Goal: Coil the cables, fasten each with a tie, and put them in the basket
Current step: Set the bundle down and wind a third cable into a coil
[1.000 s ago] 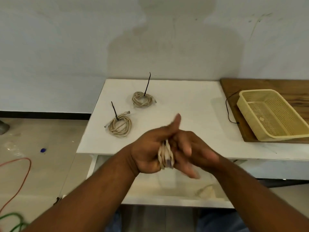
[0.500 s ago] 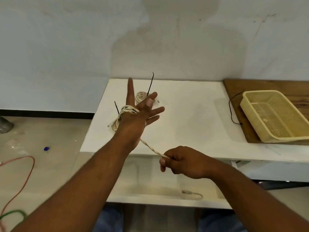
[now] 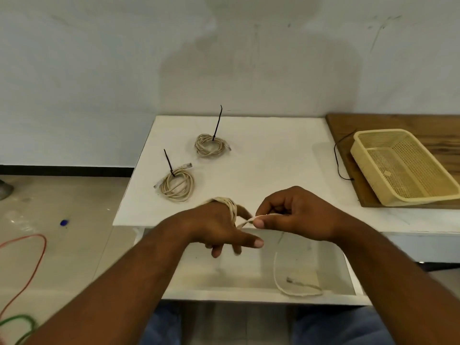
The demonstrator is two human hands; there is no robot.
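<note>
On my feed the unfinished cable (image 3: 231, 207) was cream, matching the near coil (image 3: 177, 185) and the far coil (image 3: 209, 145). The near tie (image 3: 168, 162) and far tie (image 3: 218, 122) were black. The tabletop (image 3: 273, 170) was plain white, and the board (image 3: 398, 123) showed brown wood grain. The basket (image 3: 378, 131) was pale yellow with a fine perforated grid, and the thin wire (image 3: 336, 158) was black. On the beige floor (image 3: 74, 257) I saw a red cable (image 3: 44, 247), a green cable (image 3: 17, 318) and a blue speck (image 3: 64, 222).

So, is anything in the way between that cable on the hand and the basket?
Nothing visible blocks it. The cable is wound round the left hand; only bare table lies toward the basket, with a thin black cord lying beside it.
</note>
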